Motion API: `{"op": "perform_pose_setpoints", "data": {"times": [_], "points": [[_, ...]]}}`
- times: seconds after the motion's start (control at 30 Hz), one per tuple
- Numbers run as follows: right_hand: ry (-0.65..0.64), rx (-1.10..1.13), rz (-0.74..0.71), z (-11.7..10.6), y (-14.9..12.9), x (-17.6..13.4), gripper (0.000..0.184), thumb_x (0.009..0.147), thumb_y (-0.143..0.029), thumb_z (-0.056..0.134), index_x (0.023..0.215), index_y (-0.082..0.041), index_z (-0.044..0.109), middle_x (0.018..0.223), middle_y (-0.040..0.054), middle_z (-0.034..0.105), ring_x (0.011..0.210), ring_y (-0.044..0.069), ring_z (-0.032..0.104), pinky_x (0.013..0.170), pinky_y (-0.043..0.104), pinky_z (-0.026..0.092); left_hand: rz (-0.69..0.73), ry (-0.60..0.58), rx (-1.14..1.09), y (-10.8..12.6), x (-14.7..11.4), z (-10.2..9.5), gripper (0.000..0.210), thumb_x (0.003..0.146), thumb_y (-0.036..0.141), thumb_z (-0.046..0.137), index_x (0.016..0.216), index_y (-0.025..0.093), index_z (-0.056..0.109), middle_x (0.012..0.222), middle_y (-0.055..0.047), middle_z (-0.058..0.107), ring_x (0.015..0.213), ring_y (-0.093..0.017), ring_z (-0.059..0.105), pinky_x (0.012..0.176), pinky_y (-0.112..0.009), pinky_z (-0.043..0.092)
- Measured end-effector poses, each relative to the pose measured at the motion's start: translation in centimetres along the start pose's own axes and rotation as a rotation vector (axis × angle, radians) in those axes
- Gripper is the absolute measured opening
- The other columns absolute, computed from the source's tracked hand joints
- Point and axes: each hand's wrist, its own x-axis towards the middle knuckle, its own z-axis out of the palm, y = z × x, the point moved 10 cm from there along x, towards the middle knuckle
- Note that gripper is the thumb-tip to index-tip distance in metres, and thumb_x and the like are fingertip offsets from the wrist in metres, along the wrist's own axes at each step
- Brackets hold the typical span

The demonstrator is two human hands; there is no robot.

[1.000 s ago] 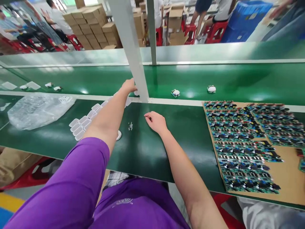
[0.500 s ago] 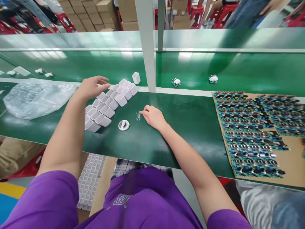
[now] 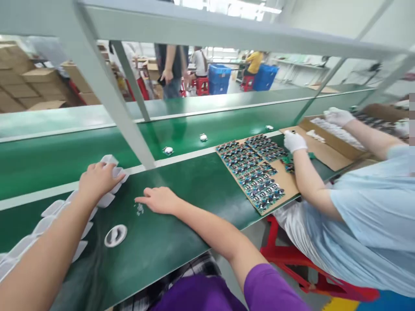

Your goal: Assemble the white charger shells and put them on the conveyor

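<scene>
My left hand (image 3: pixel 99 180) rests on top of a row of small white plastic cups (image 3: pixel 81 216) at the far edge of the green bench (image 3: pixel 194 190), fingers curled over one cup. My right hand (image 3: pixel 160 200) lies flat on the bench, its fingertips at a little pile of tiny clear parts (image 3: pixel 139 209). A white round cap (image 3: pixel 116 235) lies just in front of that pile, nearer to me.
A grey frame post (image 3: pixel 129 129) rises behind my hands. Small white parts (image 3: pixel 168 150) ride the green conveyor beyond. To the right, a co-worker in white gloves (image 3: pixel 294 141) handles circuit boards (image 3: pixel 253 168) on cardboard, seated on a red stool (image 3: pixel 292 263).
The camera swung right, bringing the co-worker into view. My left hand came down onto the far end of the white cups. My right hand stayed by the tiny parts.
</scene>
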Motion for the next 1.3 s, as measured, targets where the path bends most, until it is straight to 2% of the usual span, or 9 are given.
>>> {"op": "perform_pose_setpoints", "data": {"times": [0.13, 0.27, 0.47, 0.57, 0.7, 0.8, 1.0, 1.2, 1.3], "points": [[-0.023, -0.052, -0.037, 0.8, -0.4, 0.5, 0.046, 0.102, -0.02, 0.032, 0.142, -0.037, 0.048, 0.12, 0.0073, 0.058, 0.085, 0.017, 0.065, 0.061, 0.029, 0.05, 0.039, 0.011, -0.03, -0.2, 0.3, 0.8, 0.048, 0.079, 0.059, 0.033, 0.096, 0.024, 0.061, 0.113, -0.017, 0.065, 0.113, -0.045, 0.055, 0.09, -0.058, 0.049], [-0.04, 0.074, -0.004, 0.7, 0.3, 0.2, 0.038, 0.101, -0.022, 0.041, 0.132, -0.034, 0.059, 0.115, 0.0052, 0.06, 0.084, 0.017, 0.065, 0.059, 0.027, 0.049, 0.036, 0.043, -0.143, 0.7, -0.2, 0.0, 0.03, 0.073, 0.041, 0.047, 0.089, 0.021, 0.062, 0.1, -0.017, 0.066, 0.112, -0.043, 0.056, 0.095, -0.059, 0.046], [-0.006, 0.291, 0.039, 0.8, 2.6, -0.3, 0.027, 0.101, -0.021, 0.046, 0.113, -0.022, 0.071, 0.11, 0.005, 0.065, 0.094, 0.015, 0.065, 0.072, 0.023, 0.048, -0.025, 0.014, -0.155, 1.1, -0.5, 0.1, 0.031, 0.076, 0.03, 0.057, 0.103, 0.015, 0.062, 0.115, -0.017, 0.066, 0.123, -0.035, 0.053, 0.107, -0.044, 0.041], [-0.001, 0.339, 0.025, 1.0, 2.8, -0.3, 0.025, 0.1, -0.022, 0.049, 0.109, -0.02, 0.072, 0.108, 0.0052, 0.066, 0.097, 0.015, 0.066, 0.074, 0.022, 0.048, -0.085, 0.071, -0.259, 0.5, -2.5, -1.8, 0.033, 0.077, 0.035, 0.059, 0.106, 0.018, 0.06, 0.115, -0.014, 0.066, 0.111, -0.032, 0.062, 0.099, -0.043, 0.047], [0.011, 0.4, 0.01, 1.0, 3.4, -0.4, 0.025, 0.098, -0.014, 0.051, 0.113, -0.016, 0.071, 0.113, 0.0076, 0.067, 0.103, 0.015, 0.065, 0.088, 0.023, 0.049, -0.204, 0.156, -0.631, -1.1, -6.6, -3.4, 0.044, 0.069, 0.037, 0.066, 0.11, 0.021, 0.056, 0.106, -0.006, 0.065, 0.092, -0.024, 0.067, 0.086, -0.04, 0.055], [0.017, 0.42, -0.005, 1.2, 3.8, -0.5, 0.025, 0.096, -0.013, 0.053, 0.114, -0.013, 0.071, 0.111, 0.0085, 0.067, 0.1, 0.014, 0.065, 0.09, 0.024, 0.049, -0.294, 0.074, -0.998, -1.8, -9.2, -1.3, 0.052, 0.06, 0.035, 0.07, 0.108, 0.021, 0.056, 0.096, -0.003, 0.061, 0.087, -0.021, 0.066, 0.072, -0.035, 0.06], [0.032, 0.311, -0.025, 1.0, 2.8, -0.3, 0.02, 0.098, -0.018, 0.053, 0.102, -0.014, 0.072, 0.103, 0.0084, 0.066, 0.088, 0.015, 0.065, 0.072, 0.025, 0.048, -0.494, -0.118, -1.556, -0.7, -12.0, 3.5, 0.045, 0.056, 0.026, 0.072, 0.1, 0.023, 0.064, 0.092, -0.001, 0.067, 0.08, -0.016, 0.067, 0.058, -0.023, 0.06], [0.012, 0.13, -0.015, 0.4, 0.8, -0.1, 0.021, 0.098, -0.015, 0.051, 0.087, -0.016, 0.068, 0.096, 0.0049, 0.067, 0.084, 0.016, 0.063, 0.057, 0.026, 0.04, -0.714, -0.292, -1.746, -0.3, -15.1, 7.7, 0.039, 0.056, 0.025, 0.072, 0.095, 0.032, 0.073, 0.089, 0.003, 0.075, 0.072, -0.016, 0.069, 0.056, -0.017, 0.06], [0.021, 0.095, 0.069, 0.5, 2.0, 0.0, 0.024, 0.103, -0.021, 0.044, 0.096, -0.019, 0.066, 0.104, 0.0034, 0.067, 0.089, 0.015, 0.064, 0.055, 0.025, 0.04, -0.667, -0.369, -1.702, -1.7, -15.7, 10.1, 0.05, 0.059, 0.034, 0.073, 0.108, 0.042, 0.071, 0.099, 0.006, 0.077, 0.09, -0.023, 0.073, 0.064, -0.023, 0.064]]}}
